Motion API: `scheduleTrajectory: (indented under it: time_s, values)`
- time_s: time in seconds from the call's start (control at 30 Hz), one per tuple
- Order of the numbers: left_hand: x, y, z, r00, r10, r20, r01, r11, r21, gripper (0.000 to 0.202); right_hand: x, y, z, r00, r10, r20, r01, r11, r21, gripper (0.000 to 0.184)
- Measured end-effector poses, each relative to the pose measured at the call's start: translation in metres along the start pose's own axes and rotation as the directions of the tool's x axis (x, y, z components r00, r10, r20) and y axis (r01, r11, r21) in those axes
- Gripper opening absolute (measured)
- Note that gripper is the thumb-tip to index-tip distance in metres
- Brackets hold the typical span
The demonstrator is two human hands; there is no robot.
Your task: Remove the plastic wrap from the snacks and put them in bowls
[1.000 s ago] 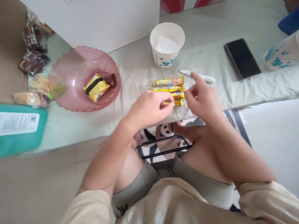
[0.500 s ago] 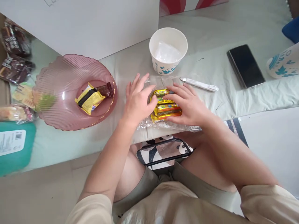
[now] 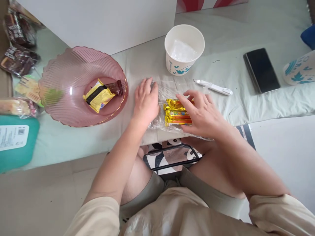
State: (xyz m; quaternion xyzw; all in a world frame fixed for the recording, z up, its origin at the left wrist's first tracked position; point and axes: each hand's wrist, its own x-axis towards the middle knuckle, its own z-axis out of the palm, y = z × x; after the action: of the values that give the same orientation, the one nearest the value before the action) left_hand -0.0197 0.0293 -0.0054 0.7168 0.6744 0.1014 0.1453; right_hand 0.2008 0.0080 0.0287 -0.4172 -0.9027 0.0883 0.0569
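My right hand (image 3: 205, 113) covers the right end of several yellow-wrapped snack bars (image 3: 172, 113). Its thumb is at the near side and its fingers reach over the far side, curved around the bars. These lie side by side on crinkled clear plastic wrap (image 3: 167, 90). To their left, my left hand (image 3: 147, 101) rests palm down on the plastic's edge, fingers stretched out, apart from the bars. A white utility knife (image 3: 214, 88) lies just beyond my right hand. Behind the plastic stands a paper cup (image 3: 183, 49) with clear plastic inside.
On the left a pink ribbed bowl (image 3: 59, 88) holds a yellow packet (image 3: 99, 96) and a brown packet (image 3: 115, 88). Brown snack packs (image 3: 21, 60) and a teal package (image 3: 18, 154) lie farther left. A phone (image 3: 262, 70) and another paper cup (image 3: 300, 70) are at right.
My left hand has moved off the bars to the left and now lies flat on the plastic. My right hand stays at the bars, which look closer together. The view has shifted slightly.
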Motion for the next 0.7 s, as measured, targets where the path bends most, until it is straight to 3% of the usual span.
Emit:
scheduleTrajectory:
  time_s: [0.37, 0.5, 0.7]
  values:
    - [-0.003, -0.003, 0.004, 1.000, 0.022, -0.016, -0.022, 1.000, -0.021, 0.069, -0.004, -0.012, -0.001, 0.997, 0.067, 0.031, -0.064, 0.994, -0.084, 0.084]
    - [-0.002, -0.001, 0.002, 1.000, 0.024, -0.016, -0.024, 1.000, -0.003, 0.068, 0.002, -0.010, 0.000, 0.992, 0.120, 0.032, -0.117, 0.989, -0.092, 0.070]
    - [0.000, -0.001, 0.003, 1.000, -0.007, -0.019, 0.006, 0.999, -0.053, 0.065, 0.000, -0.005, 0.007, 0.996, 0.081, 0.023, -0.079, 0.993, -0.086, 0.068]
